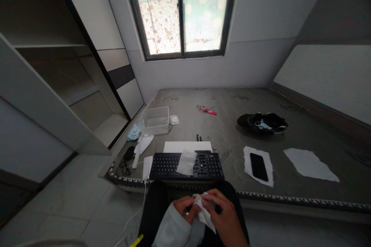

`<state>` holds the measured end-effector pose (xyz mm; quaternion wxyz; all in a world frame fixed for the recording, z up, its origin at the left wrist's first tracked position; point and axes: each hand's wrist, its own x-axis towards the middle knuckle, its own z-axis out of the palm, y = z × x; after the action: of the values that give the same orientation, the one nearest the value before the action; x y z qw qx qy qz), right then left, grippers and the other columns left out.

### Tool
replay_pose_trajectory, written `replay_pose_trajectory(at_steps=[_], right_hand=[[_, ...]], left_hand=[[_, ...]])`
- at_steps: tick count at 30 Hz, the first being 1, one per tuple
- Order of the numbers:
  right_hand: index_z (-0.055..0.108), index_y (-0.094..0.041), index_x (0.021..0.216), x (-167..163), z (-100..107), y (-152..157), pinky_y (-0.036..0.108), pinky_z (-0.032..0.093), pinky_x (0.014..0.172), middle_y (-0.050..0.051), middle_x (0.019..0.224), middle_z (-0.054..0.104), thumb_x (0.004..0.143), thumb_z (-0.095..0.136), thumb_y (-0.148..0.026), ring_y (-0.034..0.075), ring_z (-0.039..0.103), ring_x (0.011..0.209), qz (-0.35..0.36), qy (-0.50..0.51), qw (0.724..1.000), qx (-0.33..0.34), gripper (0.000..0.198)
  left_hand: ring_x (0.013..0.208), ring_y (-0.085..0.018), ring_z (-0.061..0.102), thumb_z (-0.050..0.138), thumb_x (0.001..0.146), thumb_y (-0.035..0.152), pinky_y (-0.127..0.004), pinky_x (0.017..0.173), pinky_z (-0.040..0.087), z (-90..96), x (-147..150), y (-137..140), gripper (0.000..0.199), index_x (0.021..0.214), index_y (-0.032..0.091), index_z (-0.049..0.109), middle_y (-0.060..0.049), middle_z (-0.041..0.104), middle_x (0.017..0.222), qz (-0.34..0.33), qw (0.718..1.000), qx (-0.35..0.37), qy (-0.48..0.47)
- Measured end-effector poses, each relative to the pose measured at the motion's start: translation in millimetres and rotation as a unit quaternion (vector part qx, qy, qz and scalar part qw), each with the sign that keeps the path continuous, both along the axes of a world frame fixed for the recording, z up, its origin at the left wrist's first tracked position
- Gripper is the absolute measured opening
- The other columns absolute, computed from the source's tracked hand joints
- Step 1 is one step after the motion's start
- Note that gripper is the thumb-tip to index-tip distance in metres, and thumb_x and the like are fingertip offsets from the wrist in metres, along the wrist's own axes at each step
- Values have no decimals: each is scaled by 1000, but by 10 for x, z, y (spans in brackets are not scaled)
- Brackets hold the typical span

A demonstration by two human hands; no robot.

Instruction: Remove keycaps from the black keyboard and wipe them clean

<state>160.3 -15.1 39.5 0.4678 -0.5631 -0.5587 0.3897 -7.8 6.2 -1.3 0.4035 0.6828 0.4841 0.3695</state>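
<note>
Over my lap, my left hand [184, 207] and my right hand [222, 213] pinch a crumpled white tissue [206, 216] between them. Its lower end hangs down beside my right palm. Whether something small is wrapped in it, I cannot tell. Just beyond my knees lies a black keyboard [166, 165] on the mattress edge, with gaps among its keys right of centre. A second white tissue [187, 162] is spread across its middle. Several loose black keycaps [198, 138] sit behind a white flat sheet or box [185, 146] at the keyboard's back.
On the mattress [220, 123] stand a clear plastic box [155, 119] and a dark cap [262, 123]. A phone [259, 166] rests on a tissue, near another tissue sheet [311, 164]. A white power strip [147, 167] with a trailing cable is left of the keyboard.
</note>
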Motion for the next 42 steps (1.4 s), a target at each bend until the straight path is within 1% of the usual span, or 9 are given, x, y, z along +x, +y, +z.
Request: replay_pose_trajectory(at_steps=[5,9,14,17,21,25,30,38,42], right_hand=[[83,-26,90,12,11,8,26,56,83,8,93,76,89,65,-51,22,72,90,25,5,1000,7,30],[82,-27,95,17,14,-3,26,55,87,8,96,76,90,64,-50,21,72,94,27,6,1000,2,30],[82,-27,98,2,12,-9,26,55,86,8,96,76,91,64,-48,21,72,93,34,11,999,1,29],[82,-26,96,-7,-11,-10,25,54,84,8,94,76,91,64,-48,21,72,92,32,13,999,1,30],[82,-25,94,-8,-34,-15,26,54,83,8,93,76,91,63,-49,21,72,92,30,6,1000,1,31],[82,-24,95,-4,-10,-13,27,55,84,9,94,76,92,62,-48,22,72,92,32,4,999,-8,31],[82,-25,96,3,23,-1,26,54,86,8,96,76,92,62,-48,21,72,94,31,4,999,-11,31],[80,-28,106,7,37,-9,27,54,89,7,102,76,88,68,-46,22,71,98,57,2,998,-18,28],[81,-28,101,3,10,-4,25,54,84,7,98,76,83,73,-49,22,72,94,63,9,998,-20,29]], left_hand=[[61,-21,67,66,83,33,-27,58,48,87,-7,-30,25,80,16,83,-9,77,68,4,1000,12,16],[69,-21,72,69,82,29,-26,64,52,78,-15,-35,18,87,20,85,-8,82,78,23,999,-23,-23],[57,-18,66,73,77,32,-25,55,47,-41,-29,-41,17,81,22,86,-7,79,66,67,997,-18,-31],[53,-17,62,76,74,39,-26,52,44,-94,-21,-41,21,77,21,86,-7,76,60,85,996,-15,-30],[54,-17,61,77,71,46,-26,53,43,-72,11,-38,27,70,21,85,-7,77,61,101,993,-40,-40],[52,-15,56,76,71,47,-25,52,41,-40,30,-37,30,74,19,84,-6,76,61,107,991,-61,-43],[53,-15,54,71,75,50,-25,51,40,-84,41,-36,35,78,17,83,-6,75,62,114,992,-42,-25],[62,-18,62,70,76,50,-25,60,47,-6,8,15,33,78,18,78,-4,77,70,116,986,-79,-95],[55,-14,54,72,73,53,-24,54,41,-62,8,26,36,70,17,75,-2,72,62,125,982,-83,-111]])
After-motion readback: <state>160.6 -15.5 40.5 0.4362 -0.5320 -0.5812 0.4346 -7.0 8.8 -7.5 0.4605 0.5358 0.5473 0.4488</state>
